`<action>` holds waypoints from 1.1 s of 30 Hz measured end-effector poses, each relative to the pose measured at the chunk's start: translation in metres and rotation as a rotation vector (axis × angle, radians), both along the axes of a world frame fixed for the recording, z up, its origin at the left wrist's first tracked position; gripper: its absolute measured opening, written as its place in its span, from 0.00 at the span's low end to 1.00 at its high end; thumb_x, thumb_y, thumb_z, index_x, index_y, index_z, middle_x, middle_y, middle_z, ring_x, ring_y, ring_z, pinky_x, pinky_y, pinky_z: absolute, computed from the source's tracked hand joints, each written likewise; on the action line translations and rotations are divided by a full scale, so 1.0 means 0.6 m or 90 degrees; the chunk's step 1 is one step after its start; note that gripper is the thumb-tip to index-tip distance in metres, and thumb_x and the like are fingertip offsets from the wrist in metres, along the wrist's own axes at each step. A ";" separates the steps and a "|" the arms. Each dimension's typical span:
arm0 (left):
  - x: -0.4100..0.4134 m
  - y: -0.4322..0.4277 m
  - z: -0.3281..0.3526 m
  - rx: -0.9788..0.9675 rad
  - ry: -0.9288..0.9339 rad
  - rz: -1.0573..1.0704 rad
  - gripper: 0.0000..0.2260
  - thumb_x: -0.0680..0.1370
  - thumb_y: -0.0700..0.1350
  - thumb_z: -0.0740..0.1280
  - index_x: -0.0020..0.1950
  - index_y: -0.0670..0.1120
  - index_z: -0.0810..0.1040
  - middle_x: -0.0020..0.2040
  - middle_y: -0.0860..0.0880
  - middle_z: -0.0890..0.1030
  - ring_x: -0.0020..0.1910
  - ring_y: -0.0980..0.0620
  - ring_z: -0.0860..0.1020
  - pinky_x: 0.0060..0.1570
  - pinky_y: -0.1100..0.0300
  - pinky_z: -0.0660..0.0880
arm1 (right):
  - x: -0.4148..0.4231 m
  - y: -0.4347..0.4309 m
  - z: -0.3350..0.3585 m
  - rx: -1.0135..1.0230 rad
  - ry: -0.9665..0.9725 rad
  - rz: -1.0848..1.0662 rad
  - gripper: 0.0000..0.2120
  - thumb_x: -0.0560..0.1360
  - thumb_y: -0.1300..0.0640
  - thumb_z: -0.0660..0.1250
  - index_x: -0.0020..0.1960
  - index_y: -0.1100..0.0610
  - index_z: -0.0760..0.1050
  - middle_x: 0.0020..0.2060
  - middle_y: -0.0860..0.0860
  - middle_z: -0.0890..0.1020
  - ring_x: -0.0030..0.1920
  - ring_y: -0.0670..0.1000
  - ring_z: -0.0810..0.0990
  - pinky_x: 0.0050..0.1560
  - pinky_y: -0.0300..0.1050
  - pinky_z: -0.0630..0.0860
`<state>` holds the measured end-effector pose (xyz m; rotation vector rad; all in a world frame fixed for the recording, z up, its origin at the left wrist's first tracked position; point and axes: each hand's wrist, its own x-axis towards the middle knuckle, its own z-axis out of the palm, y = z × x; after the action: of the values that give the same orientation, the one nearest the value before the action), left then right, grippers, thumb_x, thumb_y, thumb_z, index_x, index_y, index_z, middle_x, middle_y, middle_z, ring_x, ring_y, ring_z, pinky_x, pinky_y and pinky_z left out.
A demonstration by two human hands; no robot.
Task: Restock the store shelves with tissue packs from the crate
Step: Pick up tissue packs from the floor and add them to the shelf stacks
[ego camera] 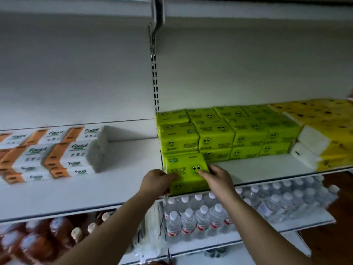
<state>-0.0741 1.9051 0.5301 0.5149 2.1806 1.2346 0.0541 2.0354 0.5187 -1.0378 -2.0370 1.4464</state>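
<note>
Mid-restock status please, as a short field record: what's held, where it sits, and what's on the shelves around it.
held item: green tissue pack, at the front edge of the shelf
left grip: holds the pack's left end
right grip: holds its right side, fingers on top
behind it: stacked green packs
right of stack: yellow packs
left bay: orange-and-white packs
below: water bottles

Green tissue pack (186, 172) at shelf (267, 170) edge — left hand (156, 181), right hand (216, 178) gripping
</note>
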 end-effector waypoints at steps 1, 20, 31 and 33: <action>0.006 0.000 0.000 0.011 0.002 0.032 0.14 0.61 0.54 0.74 0.32 0.44 0.78 0.27 0.43 0.79 0.31 0.43 0.80 0.44 0.47 0.80 | 0.001 0.007 -0.001 0.006 0.001 0.025 0.04 0.75 0.54 0.67 0.48 0.52 0.79 0.43 0.51 0.83 0.46 0.52 0.80 0.46 0.46 0.74; 0.126 0.012 0.048 0.289 0.265 0.076 0.21 0.68 0.51 0.64 0.57 0.44 0.78 0.52 0.48 0.81 0.50 0.48 0.78 0.50 0.53 0.76 | 0.137 0.007 -0.012 -0.050 0.128 -0.163 0.13 0.77 0.56 0.65 0.60 0.59 0.75 0.54 0.55 0.79 0.54 0.53 0.77 0.56 0.49 0.74; 0.481 0.092 -0.107 0.189 0.013 -0.411 0.10 0.75 0.40 0.68 0.56 0.42 0.78 0.49 0.48 0.80 0.49 0.53 0.77 0.55 0.61 0.72 | 0.538 -0.093 -0.136 -0.155 0.175 -0.601 0.06 0.75 0.64 0.66 0.47 0.54 0.76 0.43 0.52 0.79 0.47 0.51 0.77 0.50 0.46 0.71; 0.564 0.103 -0.130 0.169 -0.014 -0.494 0.10 0.75 0.38 0.68 0.56 0.42 0.79 0.49 0.48 0.80 0.49 0.54 0.77 0.53 0.64 0.71 | 0.625 -0.107 -0.153 -0.154 0.157 -0.677 0.06 0.75 0.64 0.66 0.48 0.54 0.76 0.41 0.52 0.79 0.46 0.51 0.77 0.49 0.48 0.73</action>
<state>0.2642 1.9669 0.4523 1.2948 1.5355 1.0593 0.4291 1.9711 0.4266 -1.5837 -0.8477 1.1211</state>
